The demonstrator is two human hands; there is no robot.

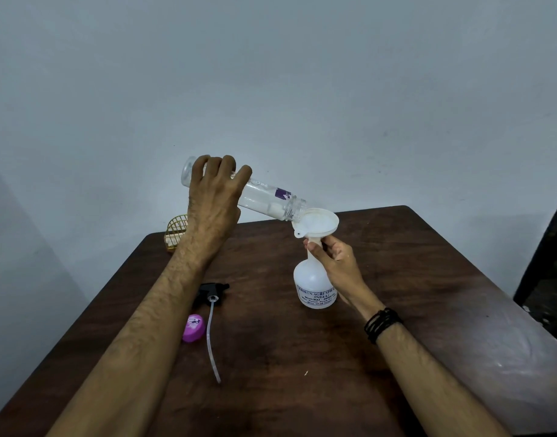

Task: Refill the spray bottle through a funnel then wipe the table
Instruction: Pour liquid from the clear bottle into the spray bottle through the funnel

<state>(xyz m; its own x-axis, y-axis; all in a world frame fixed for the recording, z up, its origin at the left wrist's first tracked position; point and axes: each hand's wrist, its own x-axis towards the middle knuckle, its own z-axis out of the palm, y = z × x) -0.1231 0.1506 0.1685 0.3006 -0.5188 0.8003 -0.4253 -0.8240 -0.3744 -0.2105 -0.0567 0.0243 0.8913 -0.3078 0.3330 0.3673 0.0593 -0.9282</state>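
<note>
Spray bottle: white, translucent, printed label, upright on table, neck pinched by right hand.
Funnel: white, seated in neck, just above right hand.
Clear bottle: tilted, mouth at funnel rim, gripped by left hand.
Sprayer head, pink cap: below left hand.

On the dark wooden table in front of me the white plastic spray bottle stands upright, right of centre, with the white plastic funnel seated in its neck. My right hand holds that neck just under the funnel. My left hand holds the clear plastic bottle tilted above the table, its mouth over the funnel's left rim. Left of the spray bottle lies the black trigger sprayer head with its dip tube, tube towards me, and the pink oval plastic cap lies just left of the tube. The gold wire holder sits at the far left corner.
</note>
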